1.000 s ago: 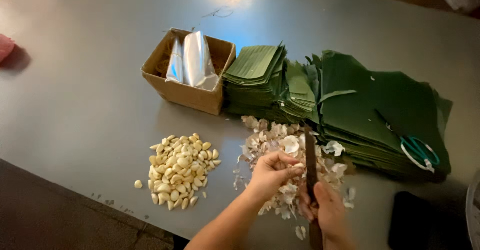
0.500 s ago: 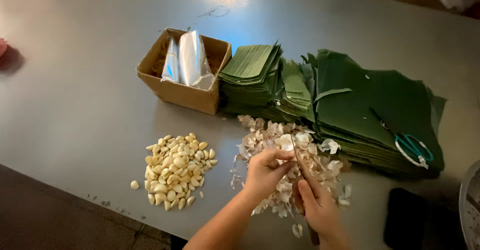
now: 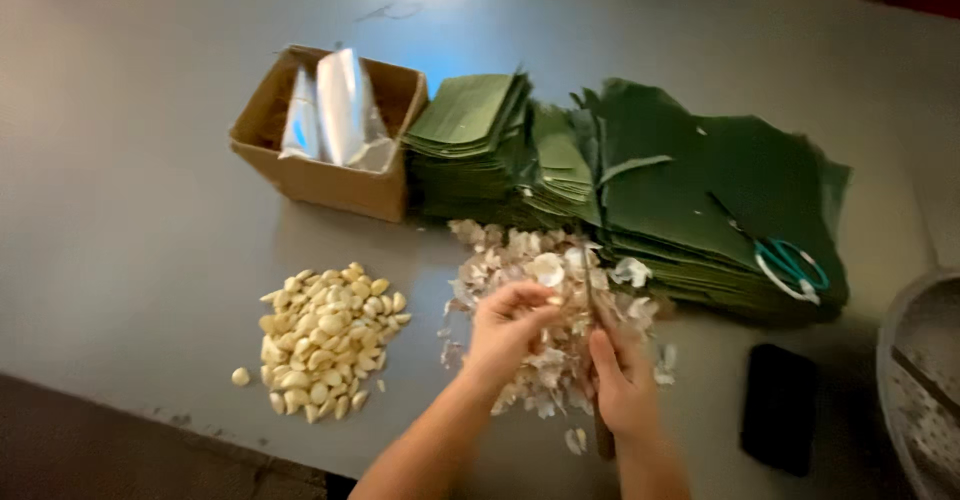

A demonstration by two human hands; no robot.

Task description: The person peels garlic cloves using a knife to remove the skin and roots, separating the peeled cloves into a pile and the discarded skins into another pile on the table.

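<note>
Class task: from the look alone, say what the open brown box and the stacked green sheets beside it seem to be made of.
The open brown box looks like cardboard: matt tan walls with raw folded flaps. The stacked green sheets look like cut leaves, perhaps banana leaf: dull dark green, thin, with torn, fraying edges, though green paper cannot be ruled out.

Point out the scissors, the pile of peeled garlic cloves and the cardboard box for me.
scissors (image 3: 792, 265), head view, on the teal handle loops.
pile of peeled garlic cloves (image 3: 325, 340), head view, on the middle of the heap.
cardboard box (image 3: 330, 188), head view, on the bare front wall.
</note>
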